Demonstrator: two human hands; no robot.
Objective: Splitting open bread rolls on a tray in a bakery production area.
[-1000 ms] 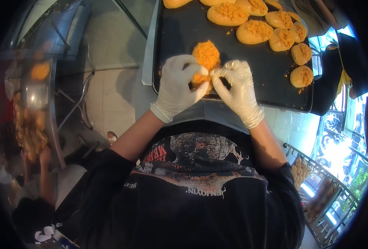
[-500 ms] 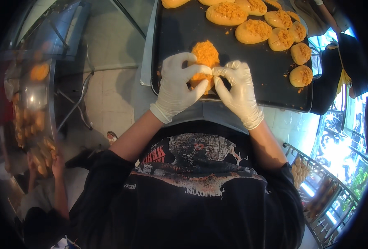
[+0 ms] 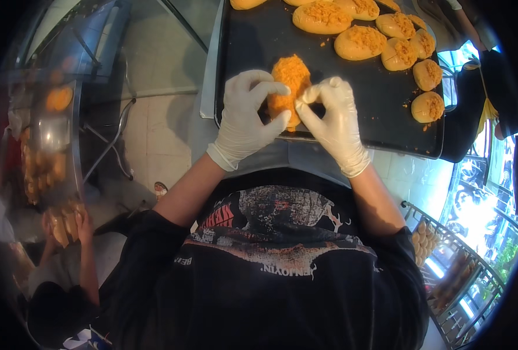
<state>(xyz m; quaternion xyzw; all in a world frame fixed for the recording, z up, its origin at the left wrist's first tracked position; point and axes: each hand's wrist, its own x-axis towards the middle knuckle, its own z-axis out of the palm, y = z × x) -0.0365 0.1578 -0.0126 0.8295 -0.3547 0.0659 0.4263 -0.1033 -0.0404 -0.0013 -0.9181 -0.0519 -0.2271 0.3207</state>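
An oval bun (image 3: 291, 73) with a thick orange shredded topping lies near the front of a black baking tray (image 3: 250, 44). My gloved left hand (image 3: 244, 114) curves round the bun's left side, forefinger and thumb resting on it, the other fingers curled. My gloved right hand (image 3: 335, 122) is at the bun's right edge, thumb and forefinger pinched together; whatever lies between their tips is hidden. Several glossy buns (image 3: 358, 42) with similar, sparser toppings sit at the back and right of the tray.
At left another person's hands (image 3: 82, 224) hold bread beside a metal tray (image 3: 54, 122) of elongated breads. Tiled floor (image 3: 157, 134) shows between the tables. At lower right stands a barred rack (image 3: 463, 280) with buns; a dark-clothed person's arm (image 3: 469, 32) is at upper right.
My left forefinger has drawn slightly apart from my right fingertips, uncovering more of the orange topping. At left, the other person's hands have moved, now gripping bread lower in view.
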